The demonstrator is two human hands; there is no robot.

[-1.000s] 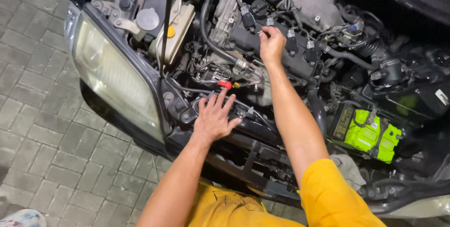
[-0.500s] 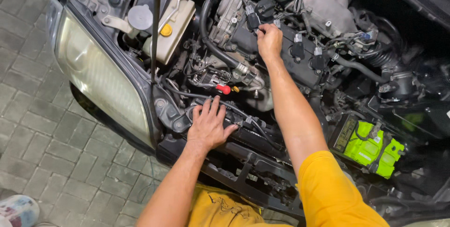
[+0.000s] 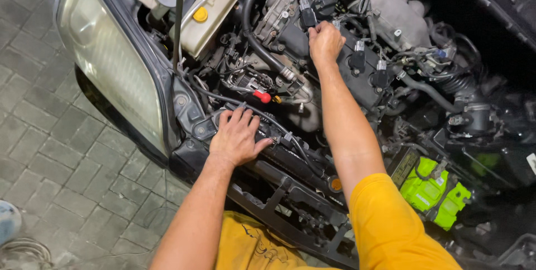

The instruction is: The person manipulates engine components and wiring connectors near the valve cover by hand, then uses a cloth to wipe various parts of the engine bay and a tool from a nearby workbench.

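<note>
Here the right hand [image 3: 325,41] has its fingers [image 3: 319,29] curled closed around a black ignition coil [image 3: 310,13] on top of the engine [image 3: 357,52], the coil sitting just at 11 o'clock of the knuckles. Two more coils [image 3: 368,61] stand at 4 o'clock of that hand, apart from it. The left hand [image 3: 237,136] lies flat with fingers [image 3: 234,117] spread open on the black front crossmember [image 3: 290,164], gripping nothing. A red cap [image 3: 262,96] sits near its fingertips at 1 o'clock. The coolant reservoir [image 3: 206,19] is at 11 o'clock, the headlight [image 3: 106,58] at 9 o'clock, and the green battery cover [image 3: 435,192] at 4 o'clock.
</note>
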